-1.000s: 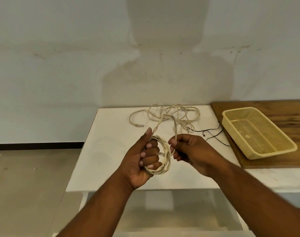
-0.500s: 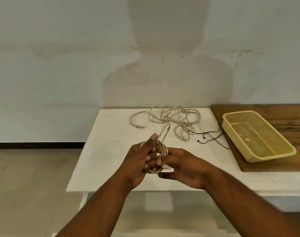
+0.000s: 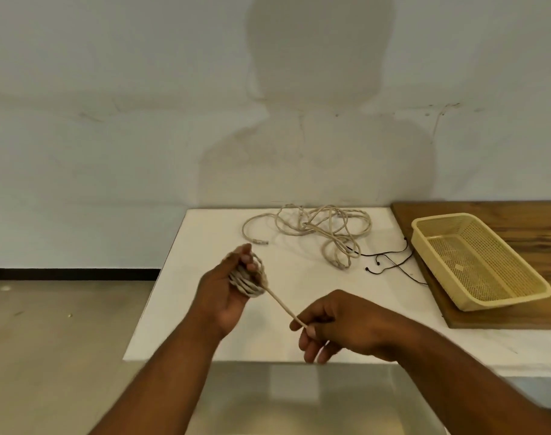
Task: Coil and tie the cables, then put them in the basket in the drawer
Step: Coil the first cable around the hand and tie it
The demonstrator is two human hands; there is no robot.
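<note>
A: Far left: bare floor (image 3: 48,340), grey wall (image 3: 110,120) behind; white table (image 3: 205,246) begins mid-frame.

B: Left hand (image 3: 224,290)?

A: Raised above the table's near-left part; grip closed round a coiled cable (image 3: 249,279), pale beige, several loops bunched in the palm, fingers wrapped over it; slightly blurred.

B: And the tail (image 3: 283,306)?

A: One strand runs taut from the coil down and rightward to the right hand (image 3: 340,324); that grip is pinched shut on the strand's end between thumb and forefinger; other fingers curled below, near the table's front edge.

B: Further right?

A: At the back of the table, a loose cable (image 3: 315,227), same beige, tangled in open loops, one plug end lying toward the left; just beside it a thin black cord (image 3: 390,262), its far part running toward the basket.

B: Basket (image 3: 456,221)?

A: Yellow mesh, rectangular, nothing inside that I can see; sits on a wooden board (image 3: 519,318) at the right; well apart from both hands; cannot see any drawer.
</note>
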